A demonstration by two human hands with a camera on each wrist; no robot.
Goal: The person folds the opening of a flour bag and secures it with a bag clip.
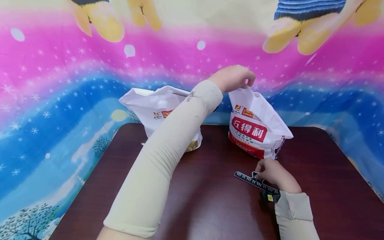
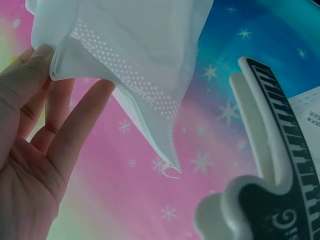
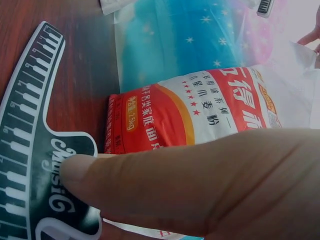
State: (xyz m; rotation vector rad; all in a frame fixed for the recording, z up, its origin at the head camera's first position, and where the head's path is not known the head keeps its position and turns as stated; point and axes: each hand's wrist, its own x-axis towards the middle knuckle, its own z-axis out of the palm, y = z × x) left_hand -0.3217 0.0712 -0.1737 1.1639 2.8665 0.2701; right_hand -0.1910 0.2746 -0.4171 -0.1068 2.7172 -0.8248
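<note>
My left hand (image 1: 235, 77) pinches the top edge of a white flour bag (image 1: 250, 128) with a red label; its thumb and fingers are at the folded rim (image 2: 95, 55). Lower down, in front of that bag, my right hand (image 1: 276, 175) grips a black clip (image 1: 243, 177) printed with piano keys. The right wrist view shows the thumb (image 3: 125, 182) pressing on the clip's "Music" handle. A second flour bag (image 1: 150, 106) stands to the left, partly hidden behind my left sleeve. In the left wrist view another piano-key clip (image 2: 280, 125) shows close up at the right.
Both bags stand toward the back of a dark brown table (image 1: 207, 200). Behind it hangs a colourful cloth backdrop (image 1: 180, 50) with snowflakes. My left forearm sleeve (image 1: 162, 160) crosses over the table. A small black device with a yellow label (image 1: 270, 198) sits at my right wrist.
</note>
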